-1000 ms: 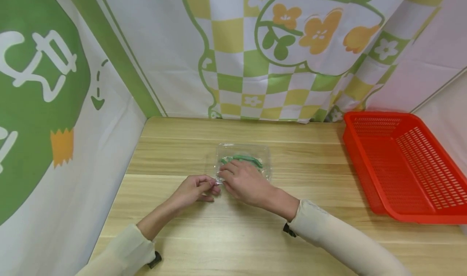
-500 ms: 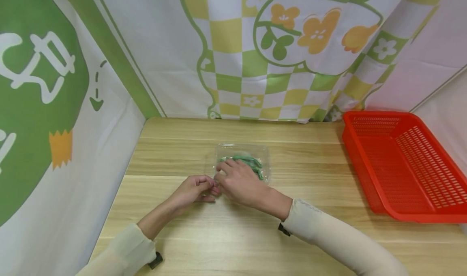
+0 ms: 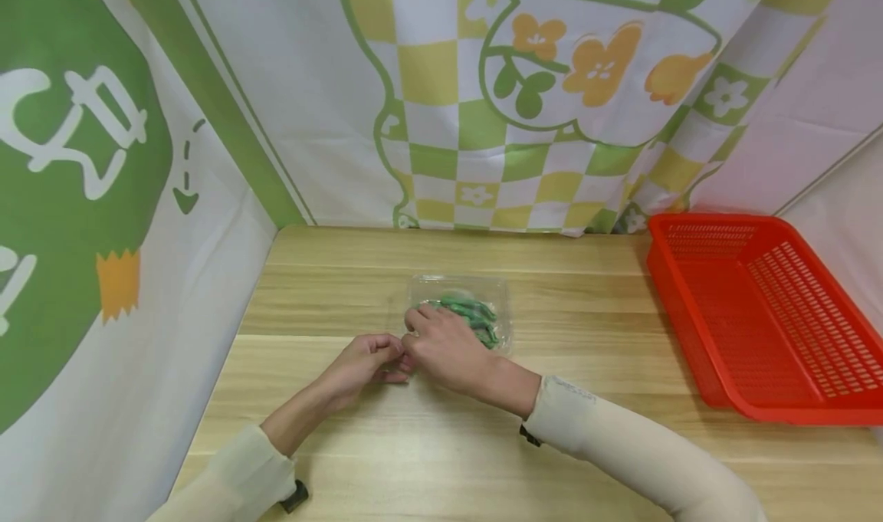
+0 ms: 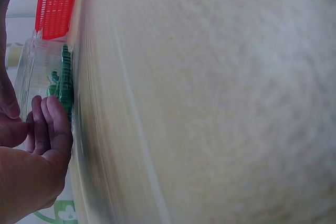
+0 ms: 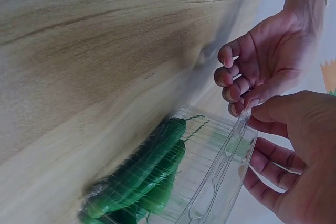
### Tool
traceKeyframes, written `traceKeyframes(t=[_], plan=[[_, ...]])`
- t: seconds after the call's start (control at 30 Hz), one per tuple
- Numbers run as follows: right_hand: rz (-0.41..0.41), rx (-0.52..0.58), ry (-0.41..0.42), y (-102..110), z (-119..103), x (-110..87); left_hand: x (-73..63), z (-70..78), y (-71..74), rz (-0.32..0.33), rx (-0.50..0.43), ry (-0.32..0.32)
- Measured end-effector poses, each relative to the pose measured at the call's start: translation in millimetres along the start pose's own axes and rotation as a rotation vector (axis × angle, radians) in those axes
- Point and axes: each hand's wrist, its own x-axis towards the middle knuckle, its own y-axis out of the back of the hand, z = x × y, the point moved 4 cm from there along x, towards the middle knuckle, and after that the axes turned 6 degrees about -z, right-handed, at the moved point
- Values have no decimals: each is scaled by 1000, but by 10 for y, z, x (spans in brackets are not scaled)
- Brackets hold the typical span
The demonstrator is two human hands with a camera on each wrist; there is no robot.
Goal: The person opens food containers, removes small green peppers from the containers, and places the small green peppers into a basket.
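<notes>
A clear plastic clamshell box (image 3: 500, 296) sits on the table with several green peppers (image 3: 474, 311) inside; long stems show in the right wrist view. At the box's near left corner my left hand (image 3: 366, 365) pinches the rim between thumb and fingers. My right hand (image 3: 444, 349) meets it there, its thumb and index finger pinching the same rim edge while its other fingers lie along the lid side. In the right wrist view the rim (image 5: 231, 145) runs up to both thumbs. From the head the right hand covers the box's near left part.
A red plastic basket (image 3: 724, 353) with slotted walls stands at the right of the wooden table (image 3: 586, 461). Behind the table hangs a patterned cloth (image 3: 483, 135), and a white and green cloth wall (image 3: 228, 277) borders the left side.
My right hand has slid a little left along the box's near edge, closer to my left hand, uncovering more of the peppers. The left hand stays at the corner.
</notes>
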Motion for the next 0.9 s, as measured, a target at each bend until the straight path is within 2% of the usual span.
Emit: traceKeyframes(t=[0.4, 0.7, 0.9], plan=[[-39, -87, 29, 6, -44, 60, -12, 14, -8, -16, 9, -2], [-34, -159, 52, -21, -67, 87, 11, 7, -1, 38, 6, 6], [-62, -144, 38, -46, -73, 104, 9, 14, -2, 90, 10, 26]])
